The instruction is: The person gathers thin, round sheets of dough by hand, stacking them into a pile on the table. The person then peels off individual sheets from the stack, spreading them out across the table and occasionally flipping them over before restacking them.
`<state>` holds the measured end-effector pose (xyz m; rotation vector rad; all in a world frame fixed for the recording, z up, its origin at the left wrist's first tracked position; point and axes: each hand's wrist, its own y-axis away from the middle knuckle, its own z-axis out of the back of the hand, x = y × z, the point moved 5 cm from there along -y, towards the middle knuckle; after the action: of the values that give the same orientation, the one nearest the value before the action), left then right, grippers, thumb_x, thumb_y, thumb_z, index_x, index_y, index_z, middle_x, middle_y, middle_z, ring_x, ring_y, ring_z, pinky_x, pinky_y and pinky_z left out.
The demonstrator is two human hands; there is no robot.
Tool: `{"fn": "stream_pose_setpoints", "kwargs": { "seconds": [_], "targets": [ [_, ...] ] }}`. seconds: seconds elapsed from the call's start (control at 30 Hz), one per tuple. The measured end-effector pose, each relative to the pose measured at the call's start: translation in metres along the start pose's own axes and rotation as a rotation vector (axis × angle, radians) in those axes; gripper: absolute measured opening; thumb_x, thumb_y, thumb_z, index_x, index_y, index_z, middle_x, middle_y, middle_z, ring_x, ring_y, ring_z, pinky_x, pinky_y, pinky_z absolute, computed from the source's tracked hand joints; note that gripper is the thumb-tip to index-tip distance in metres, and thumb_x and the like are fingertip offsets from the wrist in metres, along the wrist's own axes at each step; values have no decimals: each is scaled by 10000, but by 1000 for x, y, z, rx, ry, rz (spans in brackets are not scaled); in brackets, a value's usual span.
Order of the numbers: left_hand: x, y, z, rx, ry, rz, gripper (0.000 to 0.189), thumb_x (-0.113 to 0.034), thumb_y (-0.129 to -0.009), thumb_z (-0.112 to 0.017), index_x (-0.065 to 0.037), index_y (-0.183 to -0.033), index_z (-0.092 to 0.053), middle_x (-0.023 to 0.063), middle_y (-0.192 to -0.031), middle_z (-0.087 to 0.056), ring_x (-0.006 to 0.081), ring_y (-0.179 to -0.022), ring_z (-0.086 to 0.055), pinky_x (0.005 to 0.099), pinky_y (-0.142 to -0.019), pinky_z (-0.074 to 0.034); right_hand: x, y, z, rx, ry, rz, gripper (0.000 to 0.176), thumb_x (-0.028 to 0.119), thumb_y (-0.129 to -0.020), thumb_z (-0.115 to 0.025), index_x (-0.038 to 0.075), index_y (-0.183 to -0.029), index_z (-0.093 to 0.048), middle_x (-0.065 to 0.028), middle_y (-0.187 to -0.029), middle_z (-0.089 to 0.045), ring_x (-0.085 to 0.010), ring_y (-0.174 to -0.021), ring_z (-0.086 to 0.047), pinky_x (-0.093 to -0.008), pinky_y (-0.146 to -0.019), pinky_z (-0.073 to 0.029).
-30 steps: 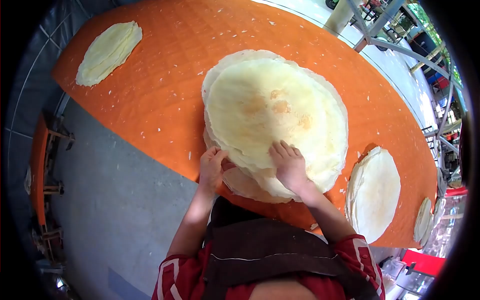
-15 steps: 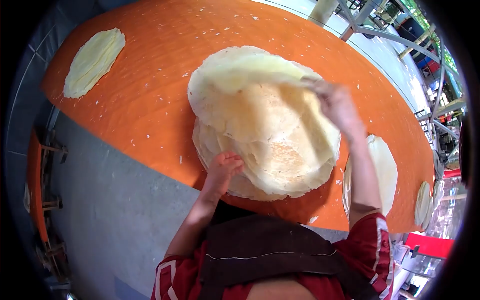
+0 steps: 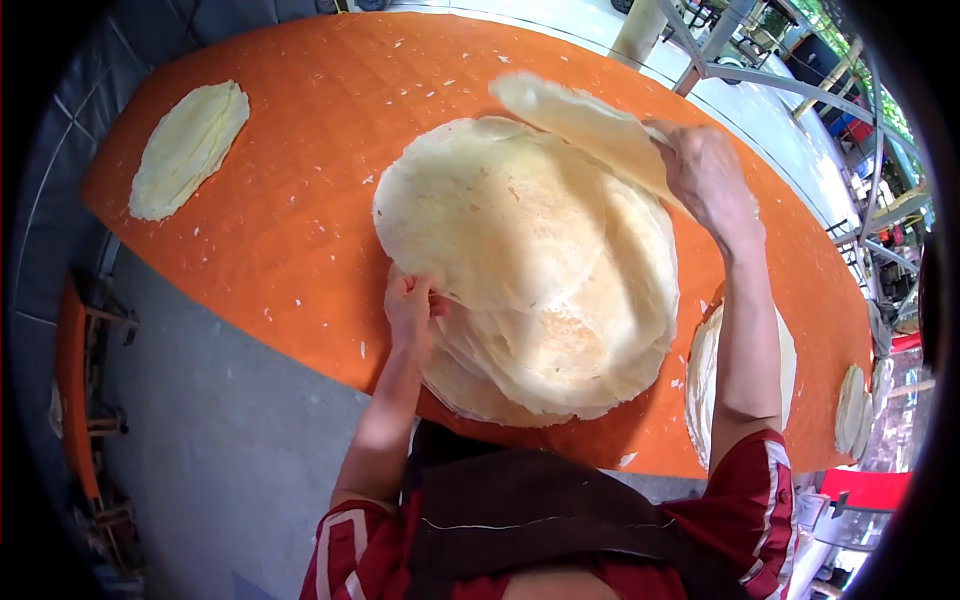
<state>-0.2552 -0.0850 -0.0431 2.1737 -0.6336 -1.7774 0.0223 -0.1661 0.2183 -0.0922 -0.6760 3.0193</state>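
A broad pile of thin, pale flatbreads [image 3: 570,335] lies in the middle of an orange-covered table [image 3: 300,130]. My right hand [image 3: 712,185] is closed on the edge of one thin flatbread [image 3: 590,122], which hangs folded above the pile's far right side. At the pile's left edge, my left hand [image 3: 408,308] pinches the rim of the top flatbread [image 3: 470,210]. That top sheet lies across the upper left of the pile, and lower layers show unevenly beneath it.
Another stack of flatbreads [image 3: 190,150] lies at the table's far left. More sit under my right forearm [image 3: 705,385] and near the right end [image 3: 850,410]. Small white flakes dot the orange cover. Metal bars [image 3: 735,75] stand beyond the table's far right edge.
My right hand has drawn a flatbread away from over the pile, to the right. My left hand has moved up and left along the pile and closed on the top flatbread's rim.
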Motion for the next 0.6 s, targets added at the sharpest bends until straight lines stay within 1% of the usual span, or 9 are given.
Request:
{"fn": "stream_pose_setpoints", "kwargs": {
  "seconds": [0.07,0.13,0.17,0.23,0.27,0.37,0.47,0.57,0.6],
  "targets": [
    [-1,-6,2,-9,56,-49,119,-93,-815,-575,6,-865,-531,73,-798,-579,131,-590,-567,244,-578,-498,35,-12,12,-105,198,64,261,0,-707,-523,19,-947,-623,-163,-730,-602,-326,-602,-576,-380,-530,-459],
    [-5,-2,-2,-4,116,-152,98,-82,-822,-563,5,-860,-540,61,-783,-579,121,-623,-570,238,-587,-490,75,-5,-26,51,181,40,345,-12,-676,-503,40,-1004,-596,-144,-770,-609,-300,-680,-600,-374,-589,-482],
    [-7,-1,-4,-5,146,-203,88,-77,-826,-557,4,-858,-545,55,-775,-578,116,-640,-572,235,-591,-486,86,5,-66,-4,6,115,359,-11,-663,-498,36,-1010,-577,-150,-817,-599,-298,-727,-590,-397,-606,-475],
    [-10,-3,-7,72,151,-250,72,-69,-838,-542,0,-855,-554,50,-795,-581,115,-689,-576,238,-624,-490,110,31,-144,159,-146,70,241,-7,-665,-480,30,-902,-505,-141,-811,-544,-308,-710,-562,-399,-595,-470],
    [-10,-4,-9,110,150,-269,68,-65,-844,-534,-2,-854,-558,47,-804,-582,115,-713,-578,239,-640,-492,124,43,-162,97,-196,72,195,-12,-666,-461,35,-855,-475,-126,-765,-507,-317,-678,-548,-399,-582,-470],
    [-20,-6,-19,220,402,-176,80,-46,-858,-513,-5,-916,-550,61,-878,-585,128,-772,-586,251,-708,-499,146,59,-164,91,-401,-4,221,133,-805,-517,22,-996,-509,-163,-1001,-574,-327,-919,-564,-381,-746,-468],
    [-36,0,-34,304,478,-209,119,-62,-865,-495,0,-959,-534,86,-904,-614,166,-782,-620,285,-708,-530,141,61,-156,88,-513,8,384,230,-813,-577,4,-1111,-487,-182,-1145,-537,-324,-1042,-524,-367,-841,-437],
    [-56,17,-51,344,484,-190,153,-67,-862,-501,11,-993,-519,102,-940,-604,191,-837,-612,315,-759,-521,140,47,-138,-80,-502,-62,326,159,-767,-620,18,-1054,-555,-171,-1031,-595,-304,-954,-576,-355,-795,-463],
    [-54,16,-54,355,485,-172,160,-68,-860,-503,10,-1000,-515,107,-946,-600,200,-851,-608,328,-772,-516,127,44,-152,22,-566,-102,277,135,-753,-625,23,-1002,-580,-164,-972,-608,-288,-892,-589,-346,-758,-469]
  ]
}}
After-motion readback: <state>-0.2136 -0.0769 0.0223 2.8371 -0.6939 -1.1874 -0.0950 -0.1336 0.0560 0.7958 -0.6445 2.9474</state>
